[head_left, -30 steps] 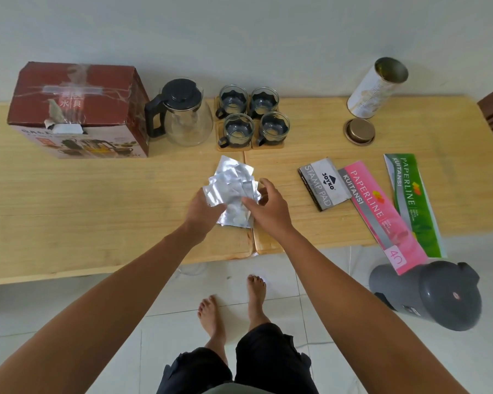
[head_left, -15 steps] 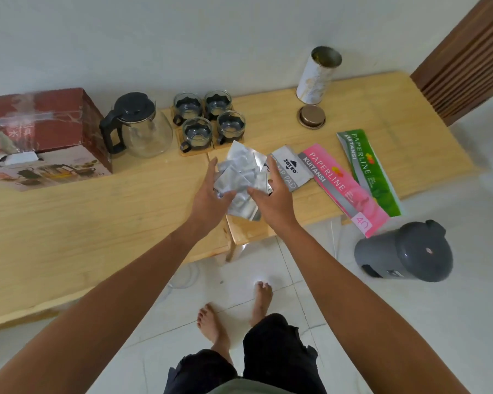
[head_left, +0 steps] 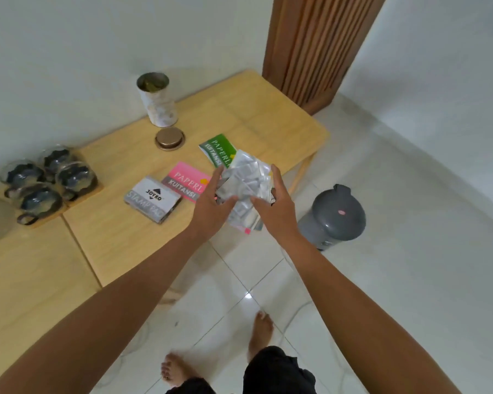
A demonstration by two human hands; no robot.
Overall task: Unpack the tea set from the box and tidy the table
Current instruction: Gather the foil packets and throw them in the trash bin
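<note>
A bunch of crumpled silver foil packets point(head_left: 246, 180) is held between both hands above the table's front right edge. My left hand point(head_left: 211, 203) grips the bunch from the left and my right hand point(head_left: 273, 206) grips it from the right. Several glass cups point(head_left: 44, 180) with dark holders stand on wooden coasters at the far left. The wooden table point(head_left: 120, 243) runs from the left to the middle of the view. The box and the teapot are out of view.
A grey lidded bin point(head_left: 335, 216) stands on the white tiled floor right of the table. On the table lie a stamp pad box point(head_left: 153, 199), a pink receipt book point(head_left: 187, 180), a green receipt book point(head_left: 218, 149), an open tin point(head_left: 157, 100) and its lid point(head_left: 170, 139). A wooden slatted panel point(head_left: 313, 46) stands behind.
Both hands lifted the foil packets off the table and carried them right, toward the bin. The view swung right, so the box and teapot left the frame.
</note>
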